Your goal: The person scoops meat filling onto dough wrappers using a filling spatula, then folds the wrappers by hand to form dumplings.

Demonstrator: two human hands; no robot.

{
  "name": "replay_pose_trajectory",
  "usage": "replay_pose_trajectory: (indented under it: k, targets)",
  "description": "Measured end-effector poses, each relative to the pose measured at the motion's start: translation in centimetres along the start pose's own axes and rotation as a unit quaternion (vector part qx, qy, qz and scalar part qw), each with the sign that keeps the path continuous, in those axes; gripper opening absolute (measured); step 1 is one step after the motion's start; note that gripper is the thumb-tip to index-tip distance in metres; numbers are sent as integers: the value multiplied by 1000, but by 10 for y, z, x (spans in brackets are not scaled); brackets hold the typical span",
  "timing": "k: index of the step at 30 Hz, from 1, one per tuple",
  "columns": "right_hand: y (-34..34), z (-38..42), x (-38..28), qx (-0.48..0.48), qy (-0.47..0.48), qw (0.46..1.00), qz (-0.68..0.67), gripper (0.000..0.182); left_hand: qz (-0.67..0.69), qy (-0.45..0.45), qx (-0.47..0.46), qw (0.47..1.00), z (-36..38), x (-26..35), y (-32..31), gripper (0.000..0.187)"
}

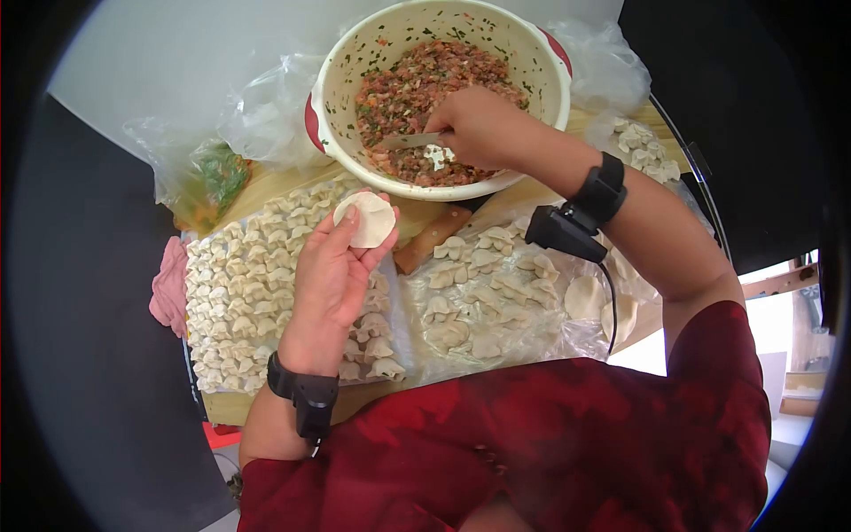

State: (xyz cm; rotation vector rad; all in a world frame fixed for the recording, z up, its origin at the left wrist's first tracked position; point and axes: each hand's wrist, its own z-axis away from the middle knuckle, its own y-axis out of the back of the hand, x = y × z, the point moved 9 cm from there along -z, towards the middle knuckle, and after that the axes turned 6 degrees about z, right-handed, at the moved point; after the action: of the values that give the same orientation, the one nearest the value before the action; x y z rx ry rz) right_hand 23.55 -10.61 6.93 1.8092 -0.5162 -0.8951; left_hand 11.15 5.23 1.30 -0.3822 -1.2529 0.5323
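My left hand point(335, 266) holds a round dumpling wrapper point(372, 223), its thumb resting on top and the fingers beneath. Inside the large white bowl point(333, 89), my right hand point(474, 129) grips a flat, thin utensil point(409, 141), whose end touches the filling. That filling point(417, 84) is minced meat flecked with green and orange bits. Rows of folded dumplings point(239, 293) lie to the left of and under my left forearm. More dumplings point(487, 288) rest on plastic sheeting to the right.
Loose wrappers point(585, 298) lie by my right side. A wooden rolling pin or stick point(432, 241) sits below the bowl. Plastic bags point(275, 106) stand at the left, one with greens point(217, 173). A pink cloth point(168, 288) hangs at the table's left edge; further dumplings point(645, 151) are at right.
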Motion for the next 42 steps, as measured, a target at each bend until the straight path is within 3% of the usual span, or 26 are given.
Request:
replay_pose_trajectory:
  k: [2,4,7,13,20,26,27,30,36,40,42]
  targets:
    - [-8,-7,-1,-5,-6,1000,12,21,20,1,4,1000,0,-2,0,35]
    - [-22,-6,-4,-100,-31,993,56,19,41,4,7,999,-1,-3,2,36]
    - [-14,0,-13,-47,4,999,7,19,71,3,1,997,-3,-5,4,37]
    - [0,12,-20,-36,19,999,-30,22,74,-12,10,997,-1,-3,2,38]
    - [18,35,-27,-101,-33,991,-77,19,104,-16,26,994,-3,-8,6,36]
    - [19,60,-36,-14,-56,965,-256,19,123,-25,29,992,-1,-4,0,38]
    - [13,64,-41,-17,-53,965,-256,19,131,-25,26,991,0,-3,-2,38]
    - [31,74,-71,118,75,983,-115,24,149,-26,38,988,6,-1,-6,38]
    - [45,94,-81,211,99,968,-91,28,149,-40,-3,988,0,13,-14,36]
    - [62,97,-64,228,56,957,-171,23,148,-43,-10,988,-9,18,-27,36]
    - [55,98,-61,187,25,964,-189,22,177,-58,-31,982,-15,17,-35,36]
